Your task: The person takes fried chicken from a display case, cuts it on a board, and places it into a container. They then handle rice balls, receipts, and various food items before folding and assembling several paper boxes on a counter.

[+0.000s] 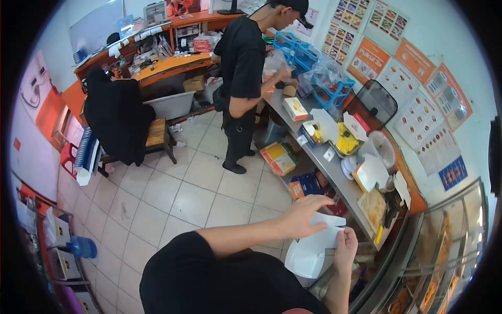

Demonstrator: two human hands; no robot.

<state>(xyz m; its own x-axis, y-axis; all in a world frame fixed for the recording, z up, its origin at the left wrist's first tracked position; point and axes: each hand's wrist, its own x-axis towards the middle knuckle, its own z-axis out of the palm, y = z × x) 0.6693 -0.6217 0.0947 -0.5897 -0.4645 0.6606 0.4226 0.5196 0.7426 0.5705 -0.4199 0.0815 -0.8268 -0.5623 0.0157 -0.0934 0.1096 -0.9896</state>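
Note:
A white cardboard food box (306, 259) with raised flaps is in front of my body, its white inside facing up. My right hand (347, 250) pinches the edge of a flap between thumb and fingers on the right side. My left hand (306, 217) reaches over from the left, fingers spread and curved, with its thumb beside the upper flap. To the right, on the counter (319, 149), are an open box of yellow food (346, 137), another open white box (370, 172) and a flat tray with brownish residue (372, 208).
A person in black (243, 68) stands at the counter's far end by blue plastic racks (332, 86). Another person in dark clothing (112, 115) sits on a wooden bench (157, 133) at the left. A glass food display (444, 251) is at lower right; a blue water bottle (83, 247) is left.

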